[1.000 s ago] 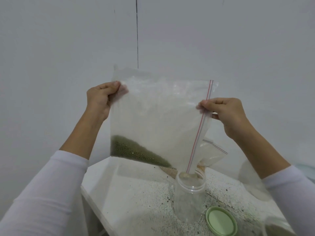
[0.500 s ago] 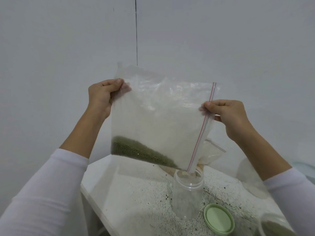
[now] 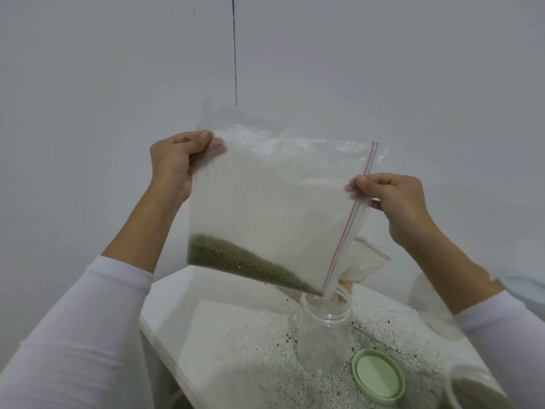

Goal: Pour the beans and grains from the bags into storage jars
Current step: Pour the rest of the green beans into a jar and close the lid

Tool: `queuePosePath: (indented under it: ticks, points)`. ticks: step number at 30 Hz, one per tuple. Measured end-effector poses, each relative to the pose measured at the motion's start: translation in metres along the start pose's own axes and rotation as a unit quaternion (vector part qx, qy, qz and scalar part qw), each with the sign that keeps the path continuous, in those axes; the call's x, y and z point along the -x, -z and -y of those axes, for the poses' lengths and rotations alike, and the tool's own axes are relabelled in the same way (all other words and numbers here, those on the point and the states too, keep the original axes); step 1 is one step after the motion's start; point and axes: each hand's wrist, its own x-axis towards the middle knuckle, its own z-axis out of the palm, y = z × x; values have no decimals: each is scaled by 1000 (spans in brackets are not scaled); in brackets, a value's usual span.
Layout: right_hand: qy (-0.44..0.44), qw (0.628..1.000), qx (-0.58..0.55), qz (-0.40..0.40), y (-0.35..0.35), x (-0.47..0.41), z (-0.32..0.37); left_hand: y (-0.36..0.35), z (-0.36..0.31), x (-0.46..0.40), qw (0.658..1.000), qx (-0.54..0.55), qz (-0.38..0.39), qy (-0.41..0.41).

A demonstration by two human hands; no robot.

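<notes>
Two hands hold a clear zip-seal bag (image 3: 274, 202) of green mung beans (image 3: 236, 262) aloft above a speckled bench (image 3: 236, 343), seen from the head camera. The left hand (image 3: 174, 160) has its grip closed on the bag's sealed bottom corner, raised high; the right hand (image 3: 392, 199) pinches the red-lined zip edge lower down, so the bag slopes toward its mouth. That tilt appears meant to let the beans slide along the lower crease to the open corner, which hangs just over the mouth of an uncapped clear plastic jar (image 3: 323, 335). The beans lie banked in the bottom fold, reaching down to that corner; whether any are falling yet is too fine to tell, and the jar looks empty. Its pale green lid (image 3: 379, 376) rests face up just beside it on the bench, out of the pour's way. A second zip bag (image 3: 365, 261) sits behind the jar, and another container (image 3: 472, 388), seemingly holding green beans, shows at the lower right edge.
</notes>
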Motion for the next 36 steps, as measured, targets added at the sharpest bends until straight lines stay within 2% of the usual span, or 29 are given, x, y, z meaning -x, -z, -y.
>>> queuePosePath:
  ticks: [36]
  points:
    - [-7, 1000, 2, -19, 7, 6, -8, -16, -7, 13, 999, -35, 22, -32]
